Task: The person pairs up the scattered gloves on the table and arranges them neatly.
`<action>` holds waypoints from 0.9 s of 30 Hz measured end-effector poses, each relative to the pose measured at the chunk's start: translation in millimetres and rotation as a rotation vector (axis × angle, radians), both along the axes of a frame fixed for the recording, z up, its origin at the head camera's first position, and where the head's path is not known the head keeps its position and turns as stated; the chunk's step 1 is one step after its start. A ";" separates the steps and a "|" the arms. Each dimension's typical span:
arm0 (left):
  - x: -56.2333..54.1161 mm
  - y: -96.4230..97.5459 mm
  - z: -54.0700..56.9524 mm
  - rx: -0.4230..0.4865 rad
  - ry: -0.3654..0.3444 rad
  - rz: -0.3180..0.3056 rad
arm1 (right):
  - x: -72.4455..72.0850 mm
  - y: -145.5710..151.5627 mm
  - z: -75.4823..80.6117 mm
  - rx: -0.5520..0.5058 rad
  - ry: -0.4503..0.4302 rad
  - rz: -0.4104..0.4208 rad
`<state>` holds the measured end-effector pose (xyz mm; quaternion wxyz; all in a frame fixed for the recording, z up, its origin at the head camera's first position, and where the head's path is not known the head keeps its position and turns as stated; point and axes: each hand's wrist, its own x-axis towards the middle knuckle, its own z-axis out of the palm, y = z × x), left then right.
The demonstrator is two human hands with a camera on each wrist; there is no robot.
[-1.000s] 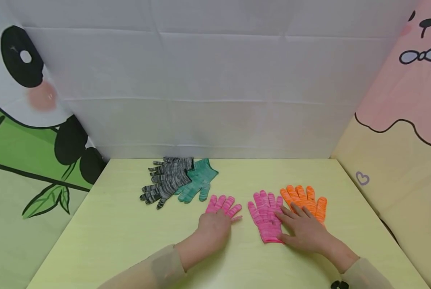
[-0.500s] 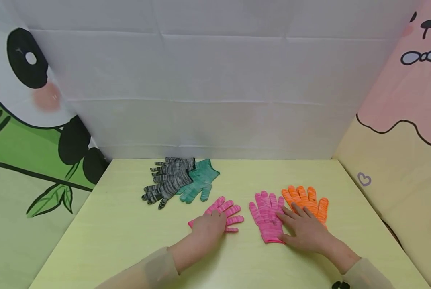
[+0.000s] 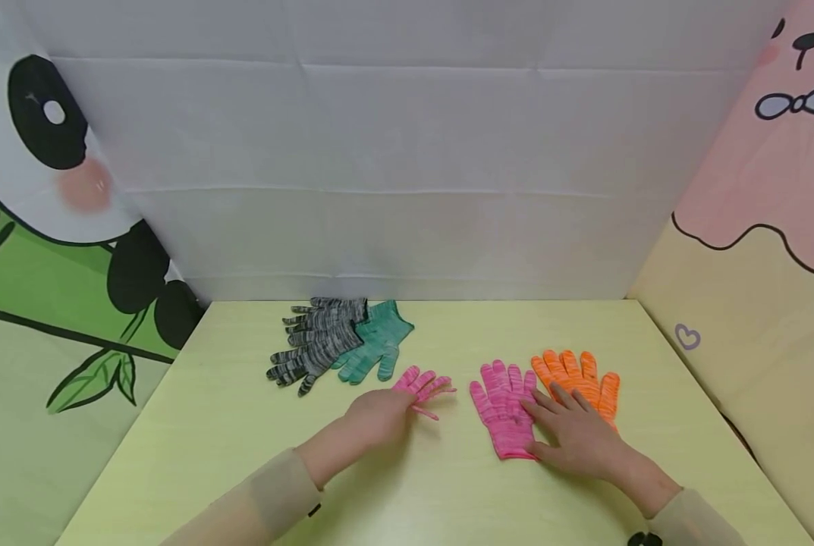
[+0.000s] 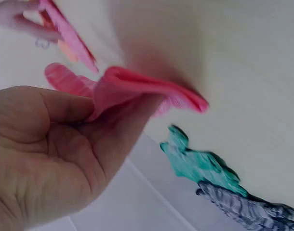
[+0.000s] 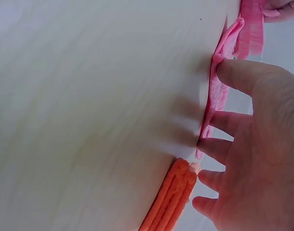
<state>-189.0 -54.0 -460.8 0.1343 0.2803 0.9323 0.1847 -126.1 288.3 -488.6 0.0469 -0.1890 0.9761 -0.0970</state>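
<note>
My left hand (image 3: 379, 417) pinches a pink knit glove (image 3: 422, 384) between thumb and fingers; its glove fingers point away to the right. In the left wrist view, that glove's folded cuff (image 4: 142, 83) shows above the tabletop. Flat on the table to its right lies a second pink glove (image 3: 501, 417). My right hand (image 3: 577, 436) rests with spread fingers, touching the edge of this second glove. Its other fingers lie over an orange glove (image 3: 577, 375), whose lower part is hidden by the hand.
Further back on the left, black-and-grey gloves (image 3: 318, 349) partly cover a green glove (image 3: 382, 341). The pale yellow table (image 3: 209, 425) meets a white cloth backdrop (image 3: 407, 174) behind. Printed cartoon panels stand at both sides.
My left hand has moved left with the pink glove, which was spread flat half a second ago and now appears raised and tilted. The right hand has stayed put.
</note>
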 end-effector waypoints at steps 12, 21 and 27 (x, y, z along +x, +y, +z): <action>-23.7 -35.1 25.7 0.579 -0.561 0.254 | -1.1 -0.4 1.9 -0.002 -0.010 -0.001; -13.0 -23.4 8.0 1.065 -1.010 0.343 | -0.4 -0.4 1.0 -0.002 -0.010 0.001; 2.4 -12.6 -16.3 1.205 -1.158 0.420 | -0.6 -0.1 0.0 0.002 -0.001 -0.002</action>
